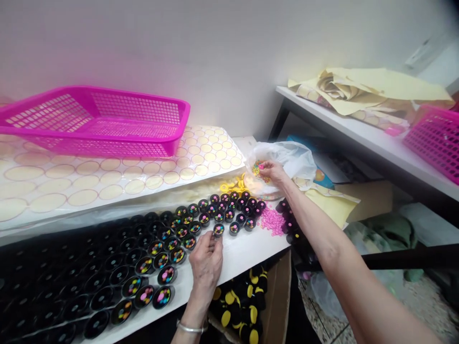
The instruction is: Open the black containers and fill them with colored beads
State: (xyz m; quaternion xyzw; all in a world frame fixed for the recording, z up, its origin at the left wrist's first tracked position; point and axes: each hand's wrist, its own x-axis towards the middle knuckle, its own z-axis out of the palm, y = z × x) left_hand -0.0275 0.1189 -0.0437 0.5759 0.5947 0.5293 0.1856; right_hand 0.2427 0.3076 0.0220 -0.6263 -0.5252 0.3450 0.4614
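Many small black round pots (107, 267) cover the white table (247, 251); several near the front edge hold coloured beads. My left hand (207, 260) rests on the table edge, its fingers closed round one filled pot (218, 230). My right hand (272, 171) reaches far across into a white plastic bag (290, 160) of mixed coloured beads (256, 168), its fingers pinched together on something small and pink. A loose heap of pink beads (272, 220) lies on the table beside the last pots.
A pink mesh basket (96, 119) sits on sheets of round stickers (107, 177) at the back. Yellow rings (233, 185) lie by the bag. A box of black pots with yellow lids (240, 306) stands under the table. A shelf (358, 134) at right holds crumpled yellow paper (366, 91) and another pink basket (435, 138).
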